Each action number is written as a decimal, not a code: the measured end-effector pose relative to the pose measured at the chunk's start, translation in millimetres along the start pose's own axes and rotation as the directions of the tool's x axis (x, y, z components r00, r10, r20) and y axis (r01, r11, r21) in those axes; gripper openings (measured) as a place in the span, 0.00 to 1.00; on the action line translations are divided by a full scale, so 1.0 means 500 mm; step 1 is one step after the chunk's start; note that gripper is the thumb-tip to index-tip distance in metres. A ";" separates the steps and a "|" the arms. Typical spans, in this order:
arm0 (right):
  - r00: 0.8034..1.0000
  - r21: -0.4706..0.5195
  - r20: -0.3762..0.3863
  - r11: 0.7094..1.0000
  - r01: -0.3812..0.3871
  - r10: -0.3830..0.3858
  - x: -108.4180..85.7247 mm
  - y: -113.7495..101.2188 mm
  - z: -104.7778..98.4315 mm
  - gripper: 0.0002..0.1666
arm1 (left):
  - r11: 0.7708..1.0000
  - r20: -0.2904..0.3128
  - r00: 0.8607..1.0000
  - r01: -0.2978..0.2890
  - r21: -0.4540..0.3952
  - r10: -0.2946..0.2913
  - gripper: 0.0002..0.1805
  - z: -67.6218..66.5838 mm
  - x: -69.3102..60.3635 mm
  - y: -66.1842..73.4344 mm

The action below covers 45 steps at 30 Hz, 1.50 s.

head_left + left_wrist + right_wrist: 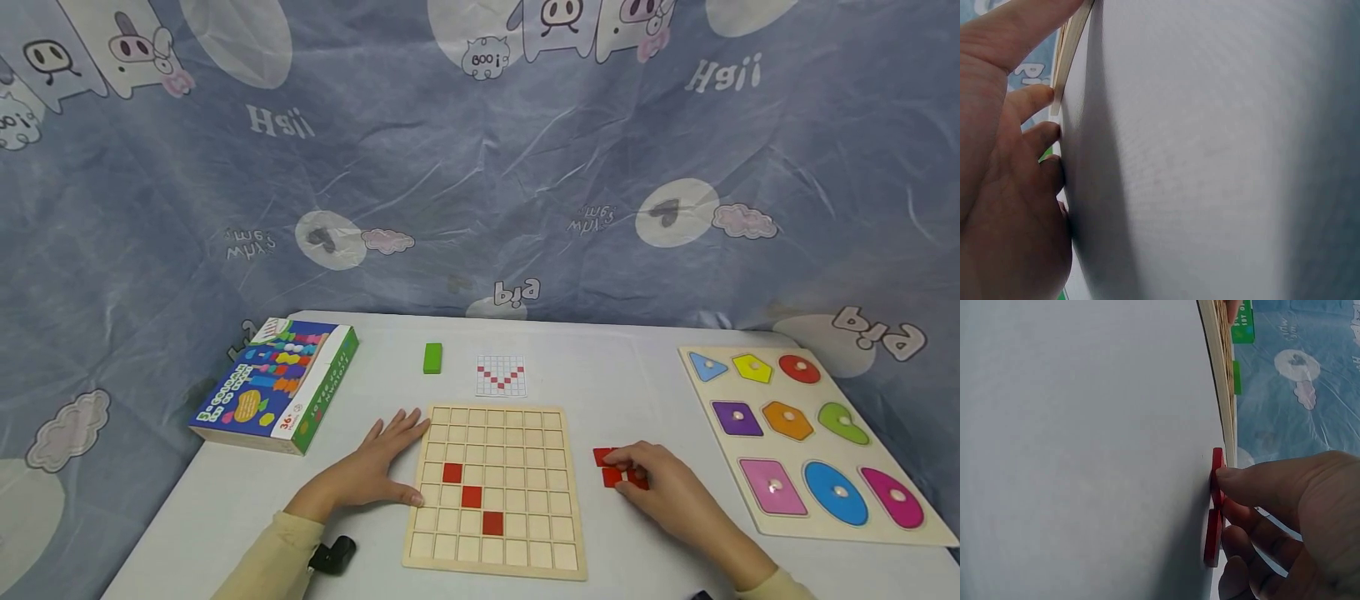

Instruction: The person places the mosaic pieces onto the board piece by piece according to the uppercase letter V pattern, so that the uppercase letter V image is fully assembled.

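A wooden grid board [517, 433] lies on the white table, with three red square tiles [472, 497] set in a diagonal in its left half. My left hand [375, 467] is spread at the board's left side; its thumb and fingertips touch the frame. Right of the board, several loose red tiles [612, 477] lie close together under my right hand [667, 487]. In the right wrist view, thumb and index finger pinch one red tile [1217, 459], while another tile [1212, 537] lies right beside it. The fingers partly cover these tiles in the head view.
Behind the board lie a printed grid card [501, 377] with a red V pattern and a green block [432, 358]. A toy box [277, 383] stands at the back left, and a shape puzzle board [780, 527] lies at the right. A black object [333, 556] sits by the left sleeve.
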State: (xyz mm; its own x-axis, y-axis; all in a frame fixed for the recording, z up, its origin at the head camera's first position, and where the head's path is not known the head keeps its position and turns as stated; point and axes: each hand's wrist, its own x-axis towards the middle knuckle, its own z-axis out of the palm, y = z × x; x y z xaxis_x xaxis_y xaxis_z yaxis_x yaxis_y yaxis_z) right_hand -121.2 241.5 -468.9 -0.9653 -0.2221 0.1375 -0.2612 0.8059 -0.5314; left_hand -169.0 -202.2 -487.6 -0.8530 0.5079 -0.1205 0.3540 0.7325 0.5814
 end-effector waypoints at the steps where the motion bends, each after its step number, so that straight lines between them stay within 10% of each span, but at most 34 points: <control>1: 1.000 0.003 0.001 1.000 0.004 -0.004 0.000 -0.002 0.001 0.20 | 1.000 0.000 1.000 0.000 -0.001 0.000 0.64 0.000 0.000 -0.001; 30: 0.998 -0.009 0.057 1.000 0.001 -0.001 0.000 -0.009 0.014 0.19 | 1.000 -0.005 1.000 -0.015 0.004 0.015 0.64 0.001 0.000 -0.003; 45: 0.986 0.064 0.113 0.991 0.119 -0.126 0.003 -0.011 0.014 0.17 | 1.000 -0.006 1.000 -0.013 -0.005 0.013 0.64 0.000 -0.001 -0.001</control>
State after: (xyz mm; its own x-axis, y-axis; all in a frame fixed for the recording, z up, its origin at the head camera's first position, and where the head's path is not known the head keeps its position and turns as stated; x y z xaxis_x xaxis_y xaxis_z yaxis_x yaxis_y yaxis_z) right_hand -121.4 233.1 -471.5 -0.9178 -0.3821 0.1083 -0.3733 0.7371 -0.5633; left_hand -168.7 -202.9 -488.0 -0.8506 0.5147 -0.1080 0.3631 0.7233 0.5873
